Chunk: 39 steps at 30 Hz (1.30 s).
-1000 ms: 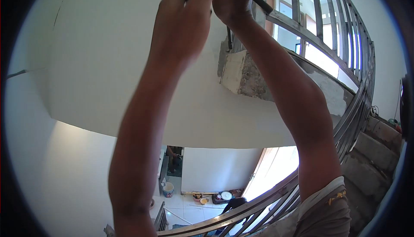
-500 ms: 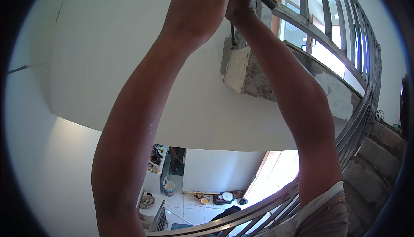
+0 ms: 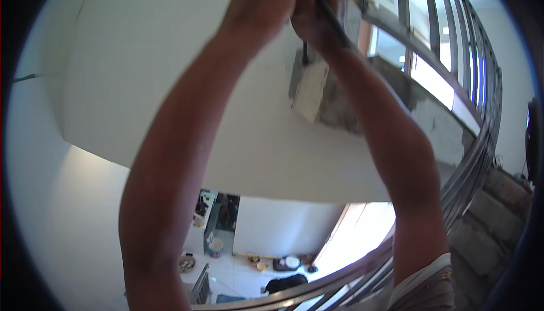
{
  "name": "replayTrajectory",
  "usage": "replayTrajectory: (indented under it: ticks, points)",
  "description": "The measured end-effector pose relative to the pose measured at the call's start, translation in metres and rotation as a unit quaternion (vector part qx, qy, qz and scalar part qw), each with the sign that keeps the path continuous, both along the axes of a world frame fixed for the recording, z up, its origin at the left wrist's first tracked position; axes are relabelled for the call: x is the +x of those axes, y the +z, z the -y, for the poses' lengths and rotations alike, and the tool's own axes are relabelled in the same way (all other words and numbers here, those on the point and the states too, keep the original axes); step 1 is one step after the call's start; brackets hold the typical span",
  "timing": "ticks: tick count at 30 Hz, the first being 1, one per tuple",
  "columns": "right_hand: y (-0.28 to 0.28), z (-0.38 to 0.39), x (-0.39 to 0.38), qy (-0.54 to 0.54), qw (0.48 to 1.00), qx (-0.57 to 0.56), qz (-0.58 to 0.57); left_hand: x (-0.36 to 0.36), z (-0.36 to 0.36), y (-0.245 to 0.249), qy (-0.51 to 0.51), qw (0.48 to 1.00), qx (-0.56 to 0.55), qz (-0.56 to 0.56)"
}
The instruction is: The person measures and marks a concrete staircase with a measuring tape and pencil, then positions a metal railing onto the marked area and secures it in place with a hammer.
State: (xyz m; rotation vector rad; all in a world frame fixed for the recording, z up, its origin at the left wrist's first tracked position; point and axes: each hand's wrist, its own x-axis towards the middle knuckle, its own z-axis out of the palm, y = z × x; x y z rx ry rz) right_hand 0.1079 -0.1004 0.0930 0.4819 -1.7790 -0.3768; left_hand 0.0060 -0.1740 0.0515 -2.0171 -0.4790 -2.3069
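Note:
Both my hands are raised together at the top of the view, partly cut off by its edge. My left hand [image 3: 265, 5] is curled, with its fingertips out of sight. Close beside it, my right hand [image 3: 318, 13] is closed too. A thick black cable [image 3: 331, 16] comes out between them and runs down across my right wrist. What the hands grip is hidden and blurred. Just behind, a metal railing post [image 3: 352, 11] stands by a rough concrete block [image 3: 311, 93]. A short dark rod [image 3: 305, 53] shows below my right hand.
A curved white wall [image 3: 141, 84] lies ahead. The upper metal railing [image 3: 433, 22] runs to the right, above concrete stairs [image 3: 481, 231]. A lower handrail [image 3: 334, 285] crosses the bottom. Far below, a tiled floor [image 3: 226, 277] holds a bucket [image 3: 215, 247] and several loose items.
My hands have shifted slightly and drawn closer together. The black cable has swung from pointing right to hanging down steeply over my right wrist. The view has tilted a little.

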Motion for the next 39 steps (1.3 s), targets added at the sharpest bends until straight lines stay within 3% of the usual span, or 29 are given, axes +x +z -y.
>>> replayTrajectory:
  ticks: [1, 3, 6, 7, 8, 11, 13, 14, 16, 23, 26, 32, 34, 39]
  points:
    - [-0.016, -0.004, 0.005, -0.006, 1.0, -0.01, -0.006, 0.0, 0.003, -0.001, -0.011, 1.0, -0.01, 0.001]
    - [-0.018, -0.006, 0.003, -0.065, 0.98, 0.175, -0.065, 0.001, 0.022, -0.015, -0.023, 1.0, -0.02, 0.005]
    - [-0.011, 0.001, 0.009, -0.209, 0.957, 0.198, -0.045, 0.001, 0.047, -0.03, -0.055, 0.995, -0.059, -0.057]
    - [-0.009, 0.006, 0.011, -0.285, 0.928, 0.232, -0.057, 0.001, 0.04, -0.033, 0.051, 0.998, -0.045, -0.006]
    - [-0.007, 0.01, 0.012, -0.289, 0.927, 0.23, -0.059, 0.002, 0.033, -0.037, 0.157, 0.986, -0.028, 0.044]
    - [-0.004, 0.023, 0.018, -0.337, 0.903, 0.257, -0.073, 0.007, 0.022, -0.064, 0.224, 0.973, -0.005, 0.061]
    - [-0.002, 0.031, 0.021, -0.425, 0.869, 0.249, -0.053, 0.011, 0.025, -0.082, 0.221, 0.974, -0.016, 0.049]
    - [-0.004, 0.027, 0.018, -0.366, 0.876, 0.289, -0.124, 0.01, 0.027, -0.088, 0.193, 0.981, -0.036, 0.005]
    - [-0.003, 0.021, 0.02, -0.377, 0.87, 0.295, -0.124, 0.01, 0.032, -0.094, 0.157, 0.983, -0.071, -0.058]
    - [-0.003, 0.023, 0.013, -0.403, 0.856, 0.286, -0.148, 0.012, 0.053, -0.089, 0.136, 0.981, -0.129, -0.052]
    - [-0.003, 0.032, 0.016, -0.399, 0.817, 0.366, -0.199, -0.001, 0.056, -0.088, 0.139, 0.979, -0.133, -0.067]
    - [-0.007, 0.056, 0.033, -0.48, 0.767, 0.421, -0.059, -0.036, 0.053, -0.089, 0.224, 0.962, -0.131, -0.088]
    - [-0.025, 0.096, 0.041, -0.646, 0.731, 0.202, 0.093, -0.052, 0.044, -0.085, 0.223, 0.968, -0.08, -0.088]
    - [-0.027, 0.12, 0.032, -0.681, 0.712, 0.109, 0.13, -0.071, 0.031, -0.06, 0.189, 0.973, -0.044, -0.121]
